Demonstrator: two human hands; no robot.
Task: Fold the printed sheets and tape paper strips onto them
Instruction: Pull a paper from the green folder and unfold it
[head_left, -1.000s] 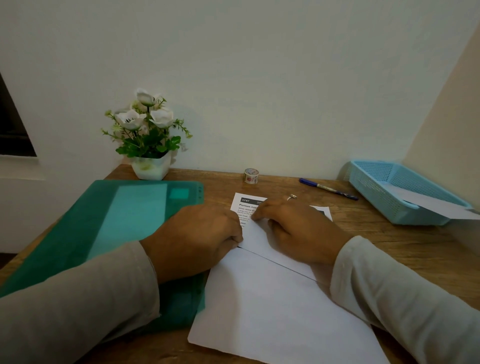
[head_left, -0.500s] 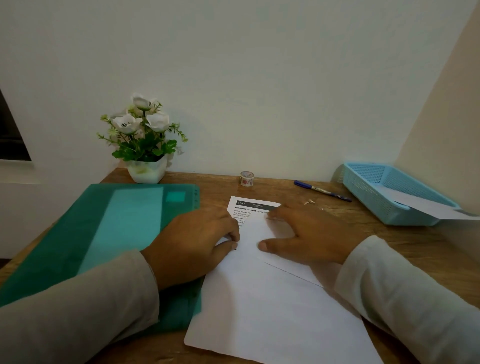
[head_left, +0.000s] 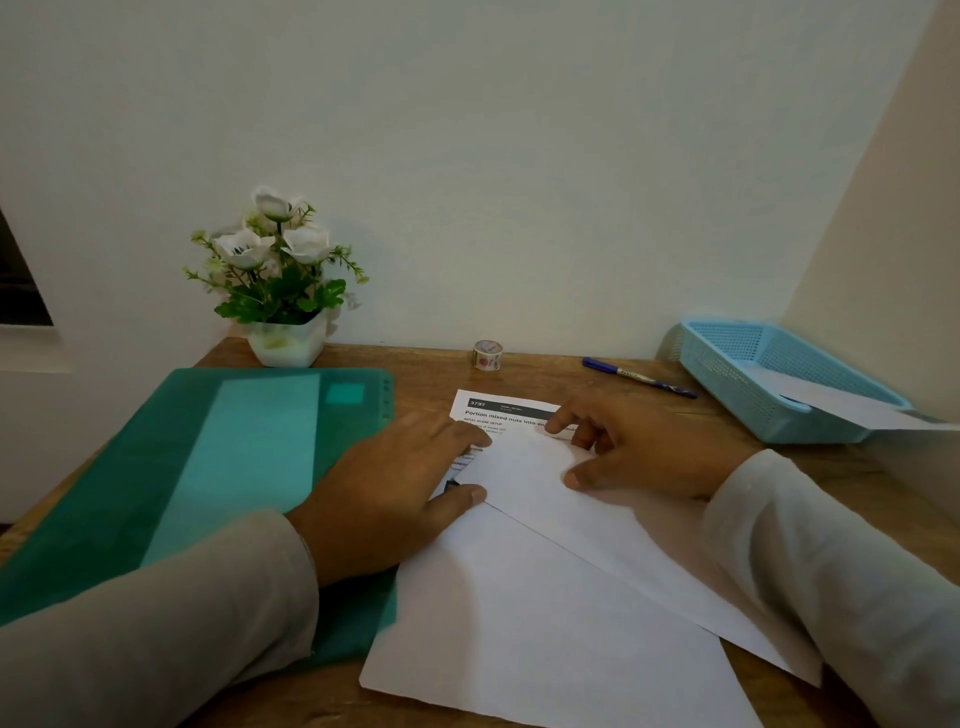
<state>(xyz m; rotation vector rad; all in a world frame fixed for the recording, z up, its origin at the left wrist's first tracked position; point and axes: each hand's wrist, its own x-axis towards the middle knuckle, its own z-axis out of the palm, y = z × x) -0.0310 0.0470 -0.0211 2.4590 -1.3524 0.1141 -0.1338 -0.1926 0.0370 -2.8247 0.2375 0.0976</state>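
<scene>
Together on printed sheet (head_left: 545, 597): left hand (head_left: 395, 493), right hand (head_left: 639, 457)

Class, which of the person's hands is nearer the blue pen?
Right. The right hand rests just short of the pen; the left hand rests farther left, by the green folder.

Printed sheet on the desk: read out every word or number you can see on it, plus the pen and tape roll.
"3797": dark header bar of the printed sheet.
"Portion mixed nuts into sn": bold heading below; the right hand hides the rest.
Smaller lines on the sheet: too small to read.
Print on the pen barrel: blurred.
Pattern on the tape roll: no readable text.
</scene>
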